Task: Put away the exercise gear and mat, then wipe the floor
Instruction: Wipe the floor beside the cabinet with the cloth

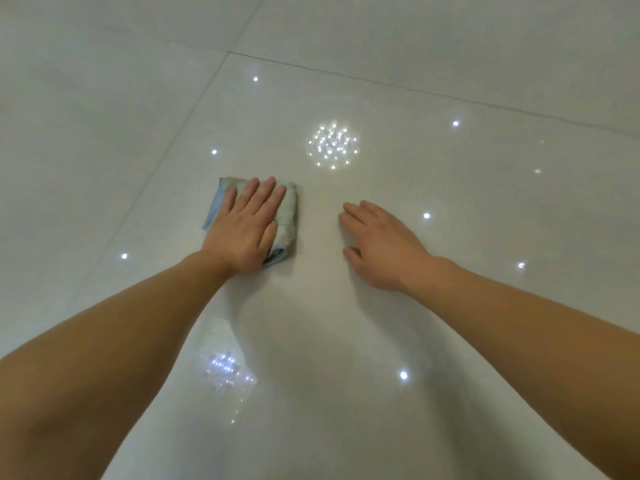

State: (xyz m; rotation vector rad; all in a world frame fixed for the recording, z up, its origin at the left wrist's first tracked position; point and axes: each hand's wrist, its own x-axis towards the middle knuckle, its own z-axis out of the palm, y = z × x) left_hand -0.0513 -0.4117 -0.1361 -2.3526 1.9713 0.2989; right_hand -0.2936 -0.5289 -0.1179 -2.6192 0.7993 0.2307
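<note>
The left hand (244, 226) lies flat on a folded blue-green cloth (289, 216), its fingers straight and spread. Its grip is apart, pressing the cloth down on the glossy tiled floor (450, 341) rather than clamping it. The right hand (381, 244) rests palm down on the bare tile just right of the cloth, its grip also apart and holding nothing. It appears to be bracing the body.

No exercise gear or mat is in view, so the wiping stage seems to be under way. Ceiling-light reflections (333, 144) glitter on the far tile, beyond the cloth.

The risks come from the polished tile. Held only by pressure, the cloth could slide out or unfold on a fast stroke. If the tile is damp, the bracing right hand could skid. The glare may also hide missed patches.
</note>
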